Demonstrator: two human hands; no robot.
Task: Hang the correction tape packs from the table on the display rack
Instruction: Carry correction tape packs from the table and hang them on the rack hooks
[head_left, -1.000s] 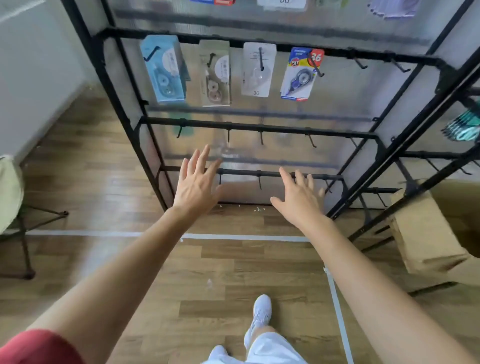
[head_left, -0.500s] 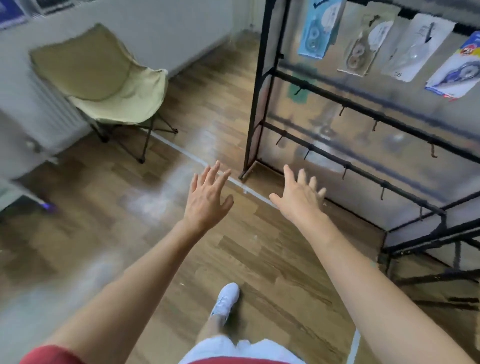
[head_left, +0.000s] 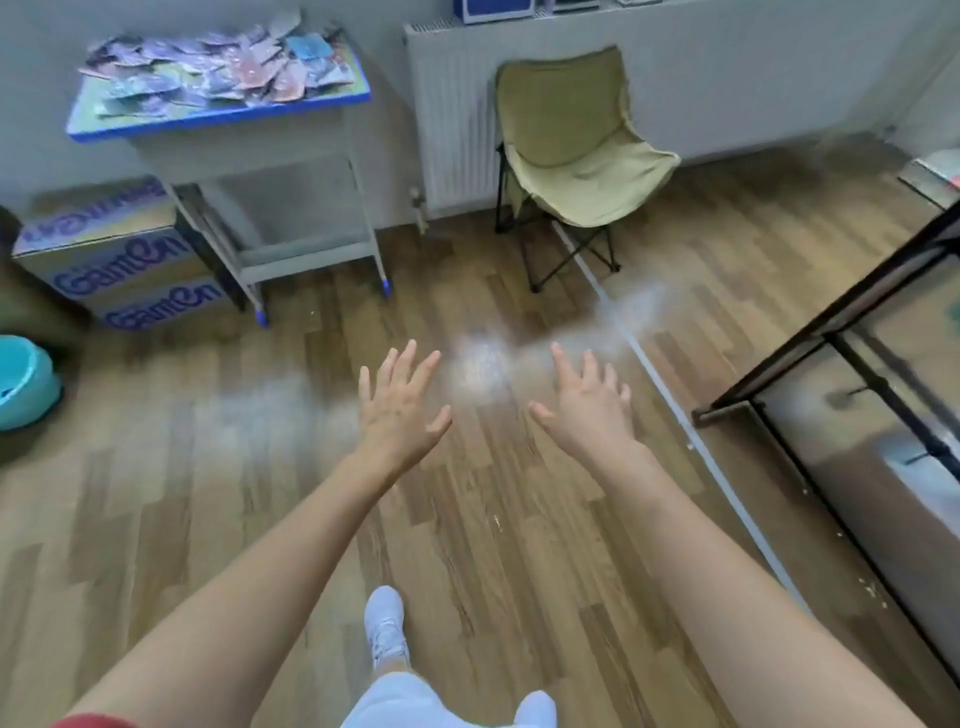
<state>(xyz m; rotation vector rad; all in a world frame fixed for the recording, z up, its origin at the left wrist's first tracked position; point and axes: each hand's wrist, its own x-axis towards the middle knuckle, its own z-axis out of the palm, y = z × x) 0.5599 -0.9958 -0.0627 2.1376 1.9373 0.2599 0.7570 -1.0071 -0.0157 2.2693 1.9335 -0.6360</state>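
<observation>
Shoe (head_left: 385, 631) nearest, on floor (head_left: 156, 519). Left hand (head_left: 397, 410) and right hand (head_left: 584, 410) stretched forward, fingers spread wide, holding nothing. Rack (head_left: 831, 332) at right edge. Packs (head_left: 218, 73) piled on table (head_left: 208, 122) far left, chair (head_left: 571, 145) beside it.
</observation>
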